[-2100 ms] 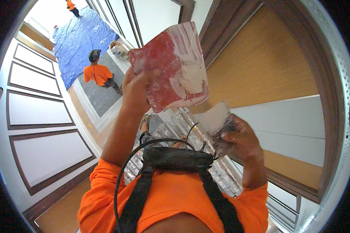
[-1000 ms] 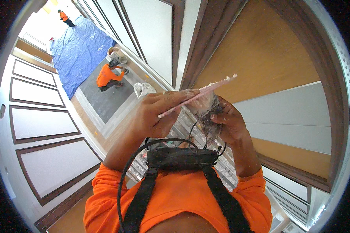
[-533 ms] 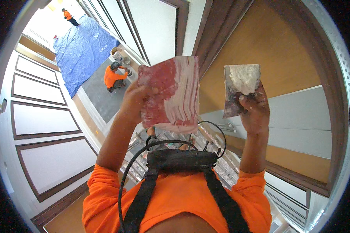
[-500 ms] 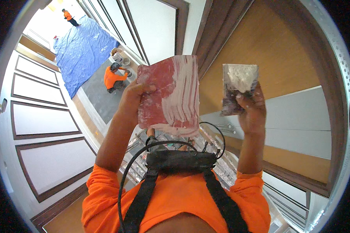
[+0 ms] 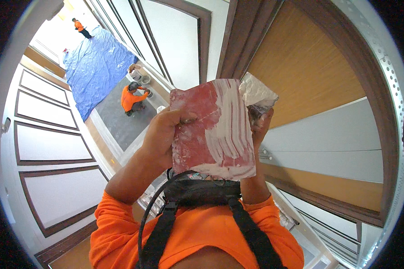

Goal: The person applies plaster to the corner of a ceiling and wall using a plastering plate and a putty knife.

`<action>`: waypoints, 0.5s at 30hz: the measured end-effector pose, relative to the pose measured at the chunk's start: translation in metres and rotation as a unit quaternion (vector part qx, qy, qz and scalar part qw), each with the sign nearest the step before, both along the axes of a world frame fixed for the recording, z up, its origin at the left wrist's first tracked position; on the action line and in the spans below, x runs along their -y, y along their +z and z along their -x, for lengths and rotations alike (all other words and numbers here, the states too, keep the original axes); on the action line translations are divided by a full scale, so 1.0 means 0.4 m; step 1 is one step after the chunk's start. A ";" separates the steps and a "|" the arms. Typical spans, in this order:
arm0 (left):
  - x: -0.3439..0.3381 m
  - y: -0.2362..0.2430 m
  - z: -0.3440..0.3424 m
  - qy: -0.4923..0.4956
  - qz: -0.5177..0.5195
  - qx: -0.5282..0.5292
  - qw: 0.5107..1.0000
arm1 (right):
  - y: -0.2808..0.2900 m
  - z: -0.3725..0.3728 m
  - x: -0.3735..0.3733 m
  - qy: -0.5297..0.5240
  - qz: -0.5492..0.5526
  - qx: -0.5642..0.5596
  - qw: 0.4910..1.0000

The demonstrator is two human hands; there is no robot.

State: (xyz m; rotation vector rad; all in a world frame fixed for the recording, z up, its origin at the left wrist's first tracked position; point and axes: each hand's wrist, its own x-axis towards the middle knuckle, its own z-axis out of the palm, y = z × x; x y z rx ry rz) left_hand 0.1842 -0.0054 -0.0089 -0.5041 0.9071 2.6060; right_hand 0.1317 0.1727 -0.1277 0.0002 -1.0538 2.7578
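Observation:
My left hand grips the left edge of a flat red board, thumb on its face. Whitish putty lies in ridged streaks along the board's right side and lower edge. Beside the board's right edge, my right hand is closed around a broad putty knife. A thick pale lump of putty covers most of its blade. The board hides part of my right hand and the knife's near edge; whether they touch the board I cannot tell.
White panels with brown trim line the left. A brown-framed wooden surface is at right. Lower at left, a co-worker in orange crouches by buckets near a blue tarp; another person stands beyond. A black strap pack hangs at my chest.
My right hand has brought the putty knife left and tilted it, up to the board's right edge. The board has shifted slightly right and down in view.

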 end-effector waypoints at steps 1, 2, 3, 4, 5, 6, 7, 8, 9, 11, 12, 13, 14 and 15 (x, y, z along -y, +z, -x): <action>-0.005 0.005 0.000 0.007 0.013 -0.002 1.000 | 0.004 -0.001 0.002 0.019 0.052 0.006 0.998; -0.014 0.014 -0.001 0.014 0.026 -0.004 1.000 | 0.012 -0.003 0.006 0.037 0.103 0.014 0.994; -0.020 0.018 -0.002 0.023 0.039 -0.006 0.999 | 0.049 -0.013 0.025 0.031 0.069 0.001 0.997; -0.020 0.022 -0.002 0.019 0.053 -0.011 0.998 | 0.056 -0.017 0.035 0.006 0.015 -0.023 1.000; -0.019 0.025 -0.002 0.015 0.067 -0.017 0.998 | 0.064 -0.021 0.044 -0.022 -0.039 -0.045 0.998; -0.020 0.027 -0.003 0.012 0.080 -0.023 0.996 | 0.054 -0.023 0.050 -0.065 -0.110 -0.074 0.989; -0.022 0.028 -0.004 0.013 0.078 -0.027 0.996 | 0.053 -0.024 0.046 -0.072 -0.084 -0.051 0.993; -0.025 0.027 -0.003 0.013 0.076 -0.030 0.997 | 0.057 -0.025 0.044 -0.079 -0.058 -0.029 0.995; -0.025 0.025 -0.003 0.014 0.074 -0.034 0.997 | 0.085 -0.027 0.040 -0.048 0.067 0.046 0.996; -0.022 0.020 0.000 0.010 0.082 -0.040 0.996 | 0.067 -0.025 0.027 -0.002 0.151 0.077 0.986; -0.025 0.021 0.003 0.005 0.086 -0.045 0.995 | 0.005 -0.019 0.010 0.009 0.112 0.032 0.993; -0.025 0.020 0.004 0.001 0.081 -0.046 0.996 | -0.014 -0.017 0.002 0.024 0.073 -0.010 0.997; -0.025 0.019 0.004 -0.003 0.076 -0.046 0.996 | -0.022 -0.021 -0.021 0.020 0.057 0.043 0.997; -0.025 0.018 0.005 -0.007 0.070 -0.046 0.996 | -0.007 -0.027 -0.040 0.016 0.040 0.098 0.994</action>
